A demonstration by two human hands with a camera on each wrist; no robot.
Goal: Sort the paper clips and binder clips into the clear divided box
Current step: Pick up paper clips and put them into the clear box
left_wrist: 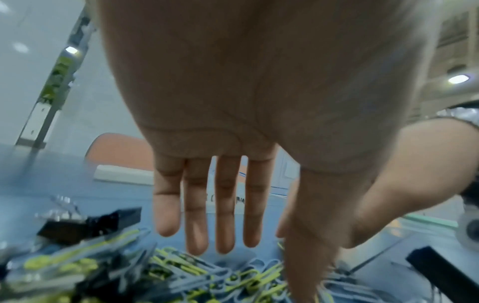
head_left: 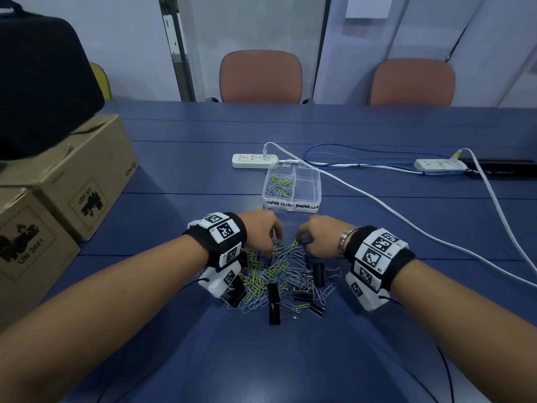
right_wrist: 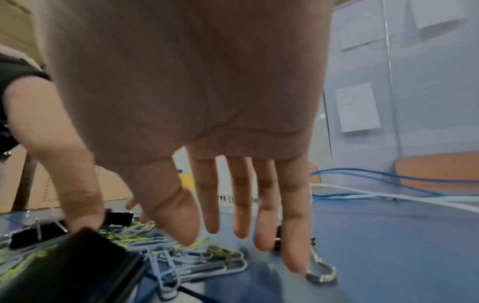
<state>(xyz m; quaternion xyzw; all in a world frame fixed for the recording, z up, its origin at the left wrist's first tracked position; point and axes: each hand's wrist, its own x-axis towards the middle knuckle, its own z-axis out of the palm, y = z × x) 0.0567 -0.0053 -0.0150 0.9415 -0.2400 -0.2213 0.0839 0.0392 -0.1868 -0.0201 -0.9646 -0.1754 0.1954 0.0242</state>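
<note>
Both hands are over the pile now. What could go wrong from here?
1. Paper clips and binder clips lie tangled in one pile, so either hand may lift both kinds together.
2. The box stands beyond the pile; its right compartment looks empty and shares a low divider with the paper clip side, so a loose drop could land wrong.
3. A white cable runs beside the box and might snag a reaching right hand.

blue table (head_left: pixel 203 135) (clips (head_left: pixel 279 274), box (head_left: pixel 291 199), cables (head_left: pixel 377 199))
</note>
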